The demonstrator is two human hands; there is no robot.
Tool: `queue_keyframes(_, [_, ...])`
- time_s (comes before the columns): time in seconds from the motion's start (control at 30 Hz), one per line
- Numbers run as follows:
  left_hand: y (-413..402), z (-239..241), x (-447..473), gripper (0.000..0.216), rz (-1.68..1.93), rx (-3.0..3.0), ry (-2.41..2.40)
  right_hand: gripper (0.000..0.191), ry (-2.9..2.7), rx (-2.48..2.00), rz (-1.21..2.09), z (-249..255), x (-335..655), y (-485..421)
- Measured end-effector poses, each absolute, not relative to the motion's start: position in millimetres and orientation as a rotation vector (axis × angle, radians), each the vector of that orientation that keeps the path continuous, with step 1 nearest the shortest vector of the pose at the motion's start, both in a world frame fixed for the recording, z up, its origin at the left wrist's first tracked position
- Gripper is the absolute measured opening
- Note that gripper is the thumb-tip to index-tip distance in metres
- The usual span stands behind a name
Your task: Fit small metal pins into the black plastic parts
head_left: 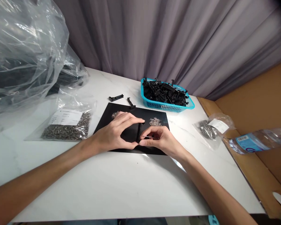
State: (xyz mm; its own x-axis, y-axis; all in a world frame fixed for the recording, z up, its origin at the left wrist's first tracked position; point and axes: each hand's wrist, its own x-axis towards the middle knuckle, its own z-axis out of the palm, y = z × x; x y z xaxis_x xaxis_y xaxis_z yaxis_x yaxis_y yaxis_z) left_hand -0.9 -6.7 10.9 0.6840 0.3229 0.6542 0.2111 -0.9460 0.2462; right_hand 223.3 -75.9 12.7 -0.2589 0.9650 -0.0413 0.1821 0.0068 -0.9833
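My left hand grips a slim black plastic part by its two ends, thumb at the near end and fingers at the far end. The part stands over a black mat. At its near end, my right hand pinches a thin metal piece, too small to name exactly. Small metal pieces lie in a pile beyond my right hand. Another such pile is partly hidden behind my left hand.
Two black plastic parts lie behind the mat. A blue basket holds many more. Bags of metal pieces rest left and right. A plastic bottle lies by the cardboard. Clear plastic sheeting bulges at the left.
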Motion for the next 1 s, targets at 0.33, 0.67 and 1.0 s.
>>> queue_keyframes(0.33, [-11,11,-2,0.058,1.194,2.796,0.399,0.043,-1.537,-1.227,1.311,7,216,-80])
queue_keyframes(0.67, [-7,5,-2,0.061,1.060,2.524,0.589,0.047,-1.702,-1.218,0.927,29,230,-84])
queue_keyframes(1.0, [-6,5,-3,0.062,1.025,2.387,0.691,0.042,-1.442,-1.091,1.042,21,221,-92])
